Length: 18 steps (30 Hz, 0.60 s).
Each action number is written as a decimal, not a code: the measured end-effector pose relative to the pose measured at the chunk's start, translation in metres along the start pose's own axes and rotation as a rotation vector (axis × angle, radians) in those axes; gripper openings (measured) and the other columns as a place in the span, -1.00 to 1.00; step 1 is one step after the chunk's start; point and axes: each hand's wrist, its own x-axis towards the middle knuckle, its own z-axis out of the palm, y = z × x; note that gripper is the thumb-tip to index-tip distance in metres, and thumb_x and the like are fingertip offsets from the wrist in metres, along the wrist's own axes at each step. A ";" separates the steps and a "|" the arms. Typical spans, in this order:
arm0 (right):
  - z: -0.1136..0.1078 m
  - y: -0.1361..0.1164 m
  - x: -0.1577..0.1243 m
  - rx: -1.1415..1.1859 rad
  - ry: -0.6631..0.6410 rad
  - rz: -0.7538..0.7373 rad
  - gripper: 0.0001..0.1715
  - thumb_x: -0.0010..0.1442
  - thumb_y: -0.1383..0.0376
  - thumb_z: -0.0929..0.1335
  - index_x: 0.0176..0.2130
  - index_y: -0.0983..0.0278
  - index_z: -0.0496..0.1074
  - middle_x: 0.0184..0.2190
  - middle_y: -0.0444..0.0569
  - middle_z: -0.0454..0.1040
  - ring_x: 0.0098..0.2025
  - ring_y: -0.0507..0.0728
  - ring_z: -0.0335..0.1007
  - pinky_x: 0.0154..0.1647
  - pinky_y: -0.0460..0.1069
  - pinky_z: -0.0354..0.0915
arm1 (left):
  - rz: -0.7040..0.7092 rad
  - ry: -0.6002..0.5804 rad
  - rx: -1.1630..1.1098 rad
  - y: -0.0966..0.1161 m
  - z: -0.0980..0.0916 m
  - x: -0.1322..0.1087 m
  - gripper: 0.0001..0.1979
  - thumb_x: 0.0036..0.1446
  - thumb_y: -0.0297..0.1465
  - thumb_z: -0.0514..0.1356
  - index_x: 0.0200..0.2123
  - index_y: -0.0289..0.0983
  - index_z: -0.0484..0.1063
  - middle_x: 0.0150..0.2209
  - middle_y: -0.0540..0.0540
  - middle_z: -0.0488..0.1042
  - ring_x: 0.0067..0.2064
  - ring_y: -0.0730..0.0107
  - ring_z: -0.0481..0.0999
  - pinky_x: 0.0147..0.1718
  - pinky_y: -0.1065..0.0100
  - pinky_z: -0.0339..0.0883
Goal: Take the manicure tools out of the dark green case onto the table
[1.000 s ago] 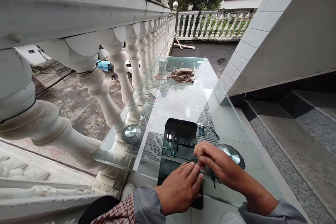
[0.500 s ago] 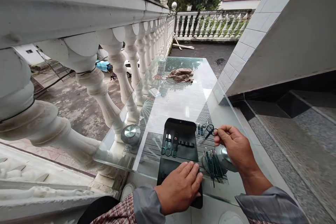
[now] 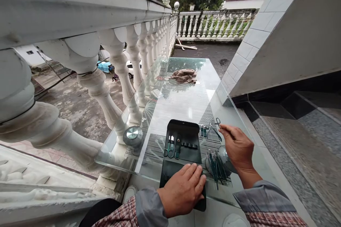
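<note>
A black manicure case (image 3: 183, 127) lies unfolded on the glass table. In its upper half sit small green-handled scissors (image 3: 168, 151), a nail clipper (image 3: 177, 150) and slim tools. My left hand (image 3: 183, 188) rests flat on the lower flap, fingers stretched out. Right of the case, my right hand (image 3: 237, 145) pinches a small pair of scissors (image 3: 217, 121); one finger loop shows and the rest is hidden by the fingers. Just left of those fingertips are nippers (image 3: 214, 132) and small nail clippers (image 3: 204, 130). Nearer me lies a pile of slim metal tools (image 3: 217, 166).
A crumpled brown cloth (image 3: 184, 76) lies at the far part of the glass table (image 3: 112, 154). Round metal table supports (image 3: 133, 134) show under the glass. A white balustrade (image 3: 114, 53) runs along the left, and stone steps (image 3: 301, 131) rise on the right.
My right hand has shifted slightly right and turned the scissors, whose loop now points up and away. Nippers formerly behind the scissors now show. The left hand has stayed put.
</note>
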 end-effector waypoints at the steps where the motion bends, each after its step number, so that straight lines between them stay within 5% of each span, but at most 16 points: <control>1: 0.002 0.000 -0.001 -0.005 -0.016 -0.068 -0.69 0.48 0.05 0.47 -0.17 0.16 0.76 -0.21 0.02 0.79 -0.16 0.27 0.77 0.01 0.17 0.62 | 0.000 -0.004 -0.002 0.000 -0.001 0.000 -0.43 0.72 -0.22 0.02 0.46 -0.50 0.49 0.47 -0.46 0.52 0.47 -0.06 0.56 0.46 0.03 0.32; 4: 0.007 -0.006 -0.006 0.012 -0.083 -0.132 -0.72 0.54 0.11 0.45 -0.14 0.13 0.76 -0.18 0.00 0.80 -0.15 0.24 0.77 0.02 0.13 0.62 | -0.001 -0.018 -0.012 0.000 -0.003 0.001 -0.43 0.72 -0.22 0.02 0.48 -0.50 0.48 0.48 -0.48 0.51 0.47 -0.05 0.55 0.47 0.02 0.30; 18: 0.013 -0.013 -0.013 0.116 -0.168 0.165 -0.65 0.39 -0.07 0.50 -0.17 0.12 0.72 -0.19 0.02 0.78 -0.12 0.32 0.75 0.04 0.21 0.61 | -0.003 -0.034 -0.017 0.000 -0.005 0.001 -0.43 0.73 -0.23 0.00 0.49 -0.52 0.45 0.48 -0.47 0.51 0.48 -0.06 0.54 0.46 0.02 0.31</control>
